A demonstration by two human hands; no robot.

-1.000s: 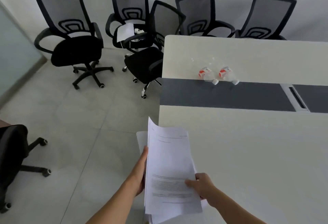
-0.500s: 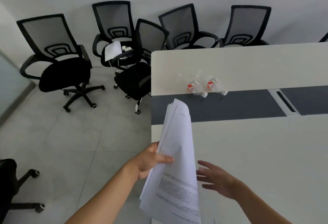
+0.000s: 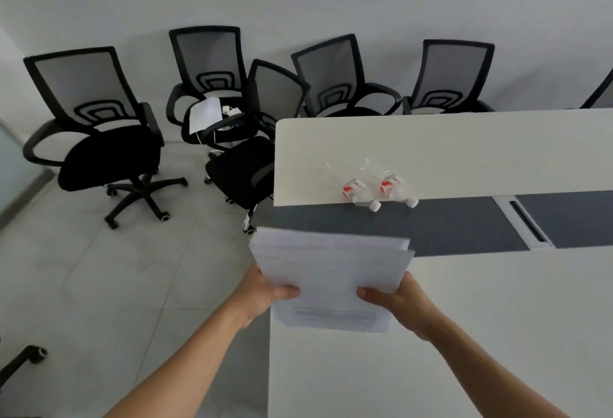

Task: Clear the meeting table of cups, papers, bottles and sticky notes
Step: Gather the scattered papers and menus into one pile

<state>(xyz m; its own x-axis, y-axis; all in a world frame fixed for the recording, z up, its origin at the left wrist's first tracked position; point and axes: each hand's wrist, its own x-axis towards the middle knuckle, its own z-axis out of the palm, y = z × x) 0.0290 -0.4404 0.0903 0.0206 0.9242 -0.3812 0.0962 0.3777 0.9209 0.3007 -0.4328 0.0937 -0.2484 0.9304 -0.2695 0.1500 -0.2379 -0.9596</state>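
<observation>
A stack of white printed papers [image 3: 331, 271] is held flat over the near left corner of the white meeting table [image 3: 481, 334]. My left hand [image 3: 265, 291] grips the stack's left edge, thumb on top. My right hand [image 3: 398, 298] grips its right edge the same way. Two clear plastic bottles with red-and-white labels, one [image 3: 356, 190] beside the other [image 3: 391, 185], lie on their sides farther back on the table, at the edge of the dark grey centre strip [image 3: 398, 225].
Several black mesh office chairs [image 3: 99, 139] stand along the far wall and at the table's left end. One chair seat holds a white sheet and a cable [image 3: 207, 116]. A cable slot [image 3: 527, 222] sits in the grey strip. Tiled floor lies to the left.
The stack was held upright by my left hand alone; now it lies flat and turned sideways, with my right hand gripping it too. The view has tilted up slightly.
</observation>
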